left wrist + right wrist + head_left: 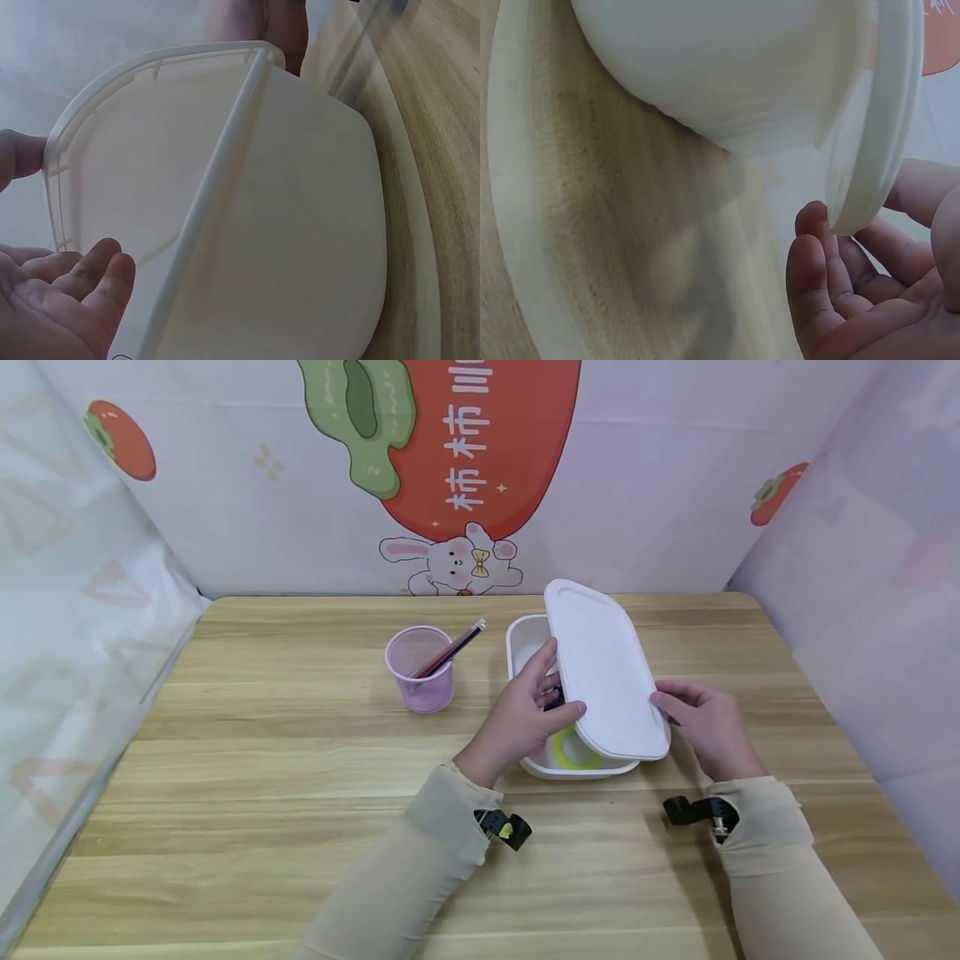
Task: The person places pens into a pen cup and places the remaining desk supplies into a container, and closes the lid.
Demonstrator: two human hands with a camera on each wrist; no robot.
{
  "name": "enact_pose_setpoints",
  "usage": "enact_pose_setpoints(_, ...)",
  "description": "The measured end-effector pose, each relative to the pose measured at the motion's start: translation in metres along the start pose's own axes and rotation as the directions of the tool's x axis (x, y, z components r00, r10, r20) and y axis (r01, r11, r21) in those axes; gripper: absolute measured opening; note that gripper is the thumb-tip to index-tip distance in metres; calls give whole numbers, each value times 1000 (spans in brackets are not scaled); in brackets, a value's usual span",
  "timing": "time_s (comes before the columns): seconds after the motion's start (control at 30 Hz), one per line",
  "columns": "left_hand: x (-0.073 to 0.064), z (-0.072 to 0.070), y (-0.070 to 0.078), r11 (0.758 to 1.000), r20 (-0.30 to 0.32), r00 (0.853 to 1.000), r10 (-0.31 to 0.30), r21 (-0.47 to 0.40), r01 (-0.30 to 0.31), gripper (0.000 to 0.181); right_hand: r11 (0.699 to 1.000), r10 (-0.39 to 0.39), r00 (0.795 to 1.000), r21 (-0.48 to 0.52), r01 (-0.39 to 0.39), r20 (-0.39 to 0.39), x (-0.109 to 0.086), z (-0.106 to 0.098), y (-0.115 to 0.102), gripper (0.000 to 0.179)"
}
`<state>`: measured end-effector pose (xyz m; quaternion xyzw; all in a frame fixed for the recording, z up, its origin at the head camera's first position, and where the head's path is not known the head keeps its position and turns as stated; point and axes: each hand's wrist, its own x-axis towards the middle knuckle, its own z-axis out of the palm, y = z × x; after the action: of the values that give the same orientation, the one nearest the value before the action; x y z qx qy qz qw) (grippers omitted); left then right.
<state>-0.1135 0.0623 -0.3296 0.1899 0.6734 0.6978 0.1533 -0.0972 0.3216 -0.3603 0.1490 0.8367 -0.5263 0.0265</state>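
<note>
A white lid (pixel 603 668) is tilted over a white rectangular box (pixel 527 633), its left side raised and its right side lower. At the raised edge, my left hand (pixel 517 718) holds the lid with thumb and fingers; the other fingers lie under it, above the box opening. My right hand (pixel 708 727) pinches the lower right edge, thumb on top. The left wrist view shows the lid's ribbed underside (pixel 135 150) and the box's outer wall (pixel 307 195). Inside the box are a yellow-green ring (pixel 562 752) and a dark item (pixel 556 699), both partly covered.
Left of the box, a pink mesh pen cup (pixel 427 693) stands upright on the wooden table (pixel 262 760). Several thin pencils or pens (pixel 457 646) lean out of it to the right. A printed cloth backdrop (pixel 652 468) rises behind the table's far edge.
</note>
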Motion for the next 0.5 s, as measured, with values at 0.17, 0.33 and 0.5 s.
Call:
enact_pose_setpoints(0.17,0,-9,-6,987,-30,1000,-4,163,9,81,999,-19,1000,25,19,-23,-4,2,-2,50)
enact_pose_setpoints(0.33,-3,-18,-9,932,-76,994,-80,347,102,80,999,-30,998,32,32,-59,-7,5,-5,48)
enact_pose_setpoints(0.5,-6,-22,-9,899,-101,986,-135,406,165,78,1000,-22,996,-7,21,-89,-13,7,-10,50)
